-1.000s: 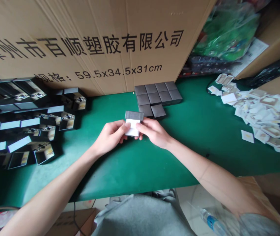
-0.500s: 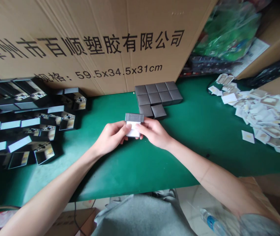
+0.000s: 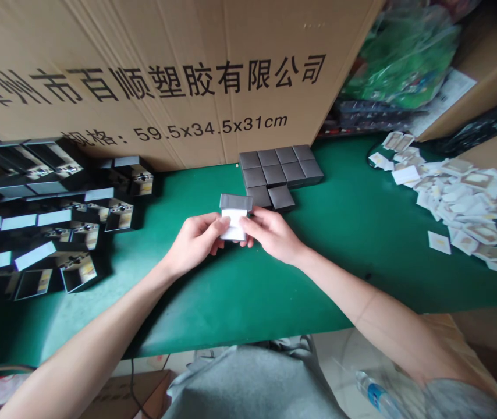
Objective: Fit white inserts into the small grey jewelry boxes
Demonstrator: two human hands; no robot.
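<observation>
Between my hands, above the green table, is a small dark grey hinged box (image 3: pixel 235 202) with its lid raised. A white insert (image 3: pixel 233 231) fills its lower half. My left hand (image 3: pixel 198 241) grips the box's left side, thumb on the white insert. From the right, my right hand (image 3: pixel 274 233) holds the other side, its thumb also on the insert. Fingers of both hands curl beneath the box, partly hidden. Just beyond, several closed dark grey boxes (image 3: pixel 280 167) stand in a tight block.
Several open dark boxes (image 3: pixel 78 270) stand in rows at left. A heap of white inserts (image 3: pixel 462 198) lies at right on the green table (image 3: pixel 318 273). A large printed carton (image 3: pixel 178 105) walls off the back. Below the table edge is a plastic bottle (image 3: pixel 377 396).
The box has shifted slightly up and to the left, and its raised lid now shows a little more of the white inside. Both hands keep their hold.
</observation>
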